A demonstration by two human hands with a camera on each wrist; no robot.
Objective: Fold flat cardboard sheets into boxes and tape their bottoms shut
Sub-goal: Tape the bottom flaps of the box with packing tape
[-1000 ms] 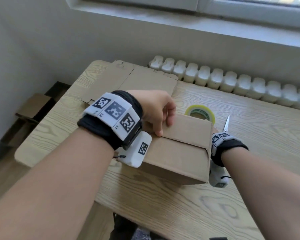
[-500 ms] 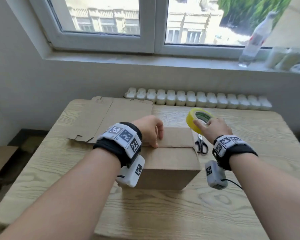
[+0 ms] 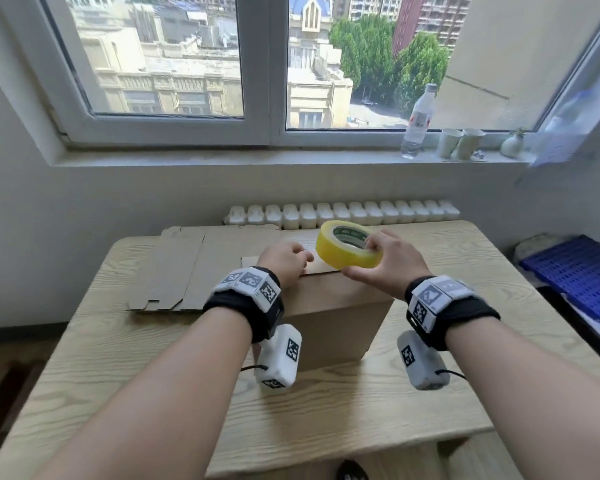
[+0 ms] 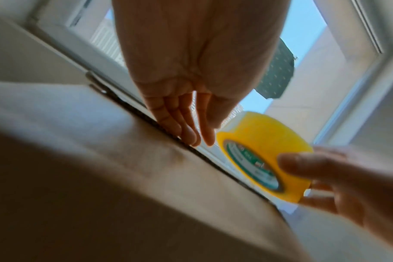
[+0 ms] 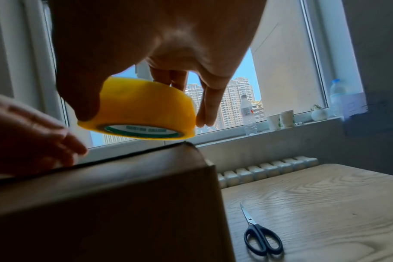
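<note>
A folded brown cardboard box stands on the wooden table with its closed flaps up. My left hand rests on the top flaps, fingers straight and pressing down near the far edge. My right hand grips a yellow tape roll by its rim, held just above the box's far right corner. The roll hangs clear of the cardboard. Flat cardboard sheets lie on the table to the left of the box.
Black-handled scissors lie on the table right of the box. A white radiator runs behind the table under the window sill, which holds a bottle and paper cups. A blue crate sits at the right.
My right hand has lifted the tape roll from the table and brought it over the box's far edge. The left hand stays on the flaps. The head view has tilted up.
</note>
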